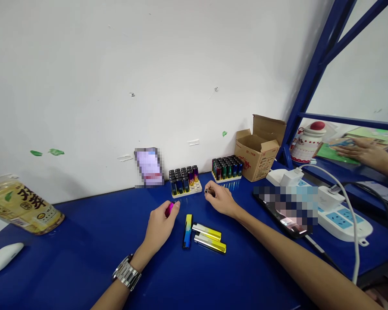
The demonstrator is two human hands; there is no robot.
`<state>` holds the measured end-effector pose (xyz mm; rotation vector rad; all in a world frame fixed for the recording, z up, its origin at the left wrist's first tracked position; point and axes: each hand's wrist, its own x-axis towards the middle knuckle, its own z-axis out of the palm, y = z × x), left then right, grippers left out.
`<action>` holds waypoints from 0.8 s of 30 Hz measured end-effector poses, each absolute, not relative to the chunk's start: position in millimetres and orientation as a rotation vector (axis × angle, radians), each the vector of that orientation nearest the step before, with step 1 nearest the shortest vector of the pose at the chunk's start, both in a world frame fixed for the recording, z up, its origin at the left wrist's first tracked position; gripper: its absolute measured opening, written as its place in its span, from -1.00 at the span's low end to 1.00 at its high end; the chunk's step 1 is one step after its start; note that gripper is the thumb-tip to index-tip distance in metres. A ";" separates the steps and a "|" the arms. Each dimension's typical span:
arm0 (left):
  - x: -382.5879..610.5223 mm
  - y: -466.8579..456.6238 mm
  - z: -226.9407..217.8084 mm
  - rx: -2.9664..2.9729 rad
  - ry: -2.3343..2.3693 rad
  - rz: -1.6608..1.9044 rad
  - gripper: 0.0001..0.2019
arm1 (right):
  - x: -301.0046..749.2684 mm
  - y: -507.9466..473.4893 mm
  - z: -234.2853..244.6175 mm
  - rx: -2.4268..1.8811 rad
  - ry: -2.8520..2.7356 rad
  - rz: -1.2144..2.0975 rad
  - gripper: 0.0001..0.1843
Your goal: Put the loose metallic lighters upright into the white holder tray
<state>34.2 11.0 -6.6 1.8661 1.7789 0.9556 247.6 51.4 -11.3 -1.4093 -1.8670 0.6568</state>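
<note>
My left hand (160,224) is closed around a magenta lighter (169,209), held above the blue table. My right hand (220,199) is closed too, just right of the nearer white tray (196,190). A small dark end of a lighter (206,191) pokes out of its fingers; the rest is hidden. Several upright lighters (179,185) fill most of that tray, and some slots at its right front have none. Between my hands lie a yellow-and-blue lighter (187,230) and two silver-and-yellow lighters (210,243), flat on the table.
A second tray of lighters (228,168) stands by an open cardboard box (259,148) near the wall. On the right are a phone (283,213), a power strip (339,219) and cables. A bottle (26,206) and white mouse (4,258) sit left. Another person's hand (364,150) shows beyond the blue frame.
</note>
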 end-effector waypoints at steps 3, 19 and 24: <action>33.9 11.0 -7.1 1.870 1.775 0.963 -0.54 | 248.1 51.4 -11.5 -1.412 -1.852 0.659 -0.94; 33.3 9.9 -7.4 1.905 1.765 0.965 -0.55 | 248.2 58.6 -21.0 -1.146 -1.793 0.673 -0.68; 33.9 9.3 -7.3 1.919 1.763 0.959 -0.55 | 249.4 68.1 -25.1 -1.075 -1.841 0.610 -0.62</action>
